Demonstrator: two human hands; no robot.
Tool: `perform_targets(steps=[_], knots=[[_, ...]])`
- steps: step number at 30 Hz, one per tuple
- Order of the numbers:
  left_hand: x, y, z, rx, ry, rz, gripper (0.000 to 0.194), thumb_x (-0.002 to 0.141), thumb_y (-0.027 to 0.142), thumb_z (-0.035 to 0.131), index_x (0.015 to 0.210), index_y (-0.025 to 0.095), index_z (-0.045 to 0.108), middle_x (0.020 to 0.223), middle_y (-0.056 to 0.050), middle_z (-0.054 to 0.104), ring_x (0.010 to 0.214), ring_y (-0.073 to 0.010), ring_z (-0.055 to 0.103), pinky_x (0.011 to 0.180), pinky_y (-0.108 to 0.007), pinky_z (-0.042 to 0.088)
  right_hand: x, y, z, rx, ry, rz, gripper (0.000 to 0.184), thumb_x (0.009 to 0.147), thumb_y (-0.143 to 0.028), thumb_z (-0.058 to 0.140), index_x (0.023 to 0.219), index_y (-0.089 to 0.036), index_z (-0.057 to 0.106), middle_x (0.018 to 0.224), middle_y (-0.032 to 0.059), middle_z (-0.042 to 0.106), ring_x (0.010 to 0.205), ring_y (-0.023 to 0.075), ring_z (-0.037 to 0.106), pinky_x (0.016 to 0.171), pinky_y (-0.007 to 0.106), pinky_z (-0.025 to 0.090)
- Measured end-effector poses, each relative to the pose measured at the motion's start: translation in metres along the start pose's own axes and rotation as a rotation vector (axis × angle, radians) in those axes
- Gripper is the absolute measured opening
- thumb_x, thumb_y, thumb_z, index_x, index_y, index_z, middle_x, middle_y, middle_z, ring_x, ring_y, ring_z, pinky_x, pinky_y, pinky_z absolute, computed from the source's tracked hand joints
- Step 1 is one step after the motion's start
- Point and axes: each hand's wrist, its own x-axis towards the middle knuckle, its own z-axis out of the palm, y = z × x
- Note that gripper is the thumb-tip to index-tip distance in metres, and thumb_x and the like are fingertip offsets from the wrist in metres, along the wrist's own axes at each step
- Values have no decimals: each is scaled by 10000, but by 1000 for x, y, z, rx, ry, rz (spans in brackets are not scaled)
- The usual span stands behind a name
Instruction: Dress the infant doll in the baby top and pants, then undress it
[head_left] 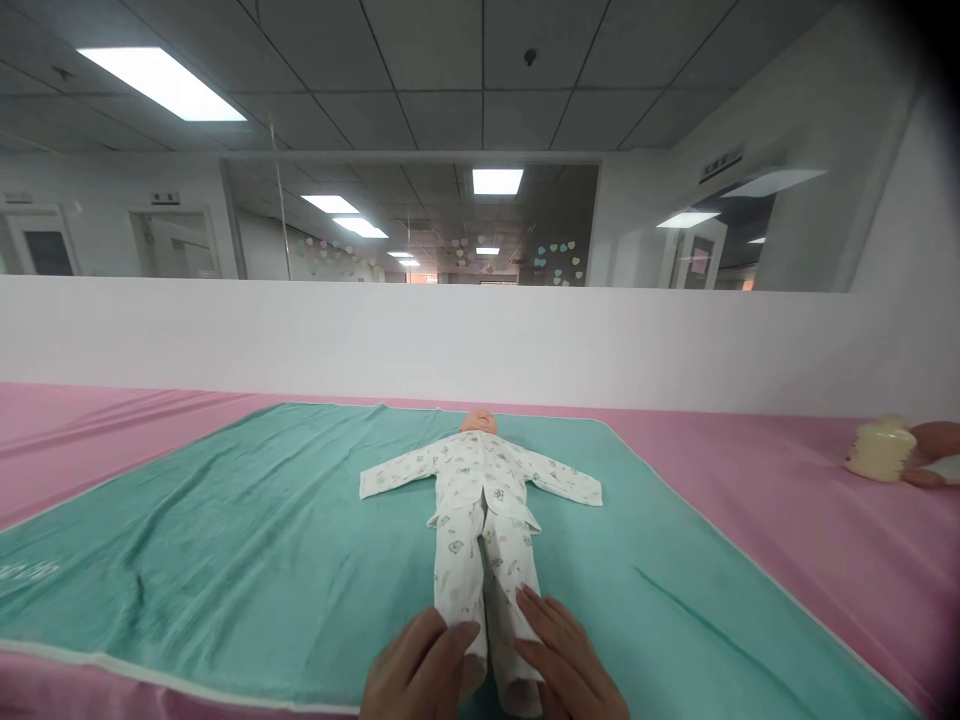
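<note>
A baby doll [478, 424] lies on its back, arms spread, its head at the far end. It wears a white printed top [480, 470] and matching trousers [457, 560]; the sleeves reach out to both sides. At the lower end of the trousers, my left hand [412, 668] has its fingers curled and closed on the left-side leg near the cuff. Opposite it, my right hand [574, 660] grips the edge of the other leg, fingers over the cloth. The doll's feet are not visible.
A green towel [300, 560] with some creases lies under the doll, over a pink cover [705, 450]. At the far right a pale yellow bottle [879, 448] touches a skin-toned shape [936, 443], cut off by the frame. A white wall [450, 340] with windows rises behind.
</note>
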Motion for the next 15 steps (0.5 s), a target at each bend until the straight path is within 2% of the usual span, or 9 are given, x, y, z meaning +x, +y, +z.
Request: perform_targets(steps=[3, 6, 8, 10, 12, 15], knots=[[7, -2, -3, -34, -74, -31, 169, 857, 157, 444, 948, 226, 569, 717, -1, 589, 577, -92, 553, 527, -174, 432, 23, -5, -10, -20, -57, 84, 354, 848, -111, 415, 1170, -202, 533, 1154, 71, 624, 1093, 204, 573, 892, 377, 518], [5, -3, -1, 4, -129, 6, 194, 839, 151, 453, 981, 217, 566, 704, -2, 583, 589, -108, 555, 533, -198, 436, 28, -9, -11, -27, -111, 103, 400, 836, -96, 411, 1212, -194, 505, 1159, 68, 621, 1100, 195, 568, 905, 367, 508], [-2, -5, 1, 36, -175, 43, 203, 845, 160, 439, 997, 216, 563, 700, -3, 588, 602, -118, 563, 546, -209, 445, 18, -10, -7, -28, -122, 52, 388, 845, -130, 406, 1215, -199, 502, 1115, 57, 647, 1074, 188, 585, 888, 348, 512], [-13, -10, 3, 84, -224, 45, 213, 864, 208, 437, 1043, 215, 552, 755, -17, 615, 658, -130, 588, 583, -218, 464, 0, -11, -1, -63, -95, 76, 362, 856, -159, 406, 1197, -224, 509, 1065, 42, 668, 1044, 184, 602, 865, 335, 514], [-25, -18, 5, 155, -249, 17, 293, 861, 326, 478, 1123, 201, 521, 882, -50, 642, 765, -155, 613, 643, -235, 486, -18, -12, 3, -135, -52, 195, 320, 867, -213, 418, 1173, -234, 512, 1054, 54, 664, 1017, 196, 611, 831, 335, 516], [-39, -31, 6, 274, -256, -4, 573, 777, 529, 541, 1215, 168, 465, 985, -89, 652, 848, -214, 619, 666, -289, 498, -35, -15, 5, -259, -51, 397, 325, 828, -420, 500, 1066, -201, 532, 1026, 111, 640, 917, 238, 622, 723, 346, 515]])
